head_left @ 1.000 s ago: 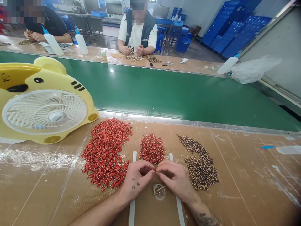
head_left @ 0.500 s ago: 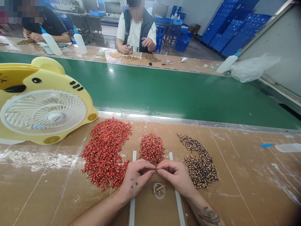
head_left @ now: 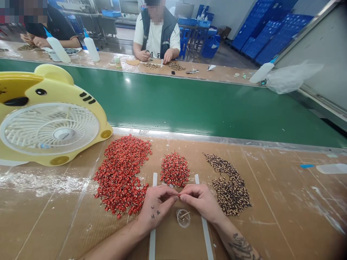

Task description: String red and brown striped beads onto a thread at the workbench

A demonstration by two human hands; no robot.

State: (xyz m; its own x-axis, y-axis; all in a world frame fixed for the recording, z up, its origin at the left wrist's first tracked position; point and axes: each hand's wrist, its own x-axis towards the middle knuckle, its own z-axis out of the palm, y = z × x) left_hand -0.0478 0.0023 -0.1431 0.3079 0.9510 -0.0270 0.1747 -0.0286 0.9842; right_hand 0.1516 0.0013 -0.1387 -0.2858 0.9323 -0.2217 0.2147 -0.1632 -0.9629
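My left hand (head_left: pixel 159 203) and my right hand (head_left: pixel 199 200) meet fingertip to fingertip above the cardboard. Pinched between them is a tiny red piece (head_left: pixel 179 195), mostly covered by the fingers. Just beyond lies a small heap of red pieces with pale tips (head_left: pixel 175 169). A larger heap of similar red pieces (head_left: pixel 121 173) spreads to the left of my left hand. Dark and gold small pieces (head_left: pixel 231 191) form a curved pile beside my right hand. Below the fingers stands a small clear cup (head_left: pixel 183 219) with a thin stick in it.
A yellow fan (head_left: pixel 54 119) stands at the left. White tape strips (head_left: pixel 152 238) flank the cup. Past a green belt (head_left: pixel 189 104), two people sit at another bench with squeeze bottles (head_left: pixel 92 48) and small piles. A clear bottle (head_left: pixel 332 168) lies at the right.
My hands stay nearly in place, fingertips still together on the red piece. Across the belt, the middle person's raised hand has come down to the pile on the bench.
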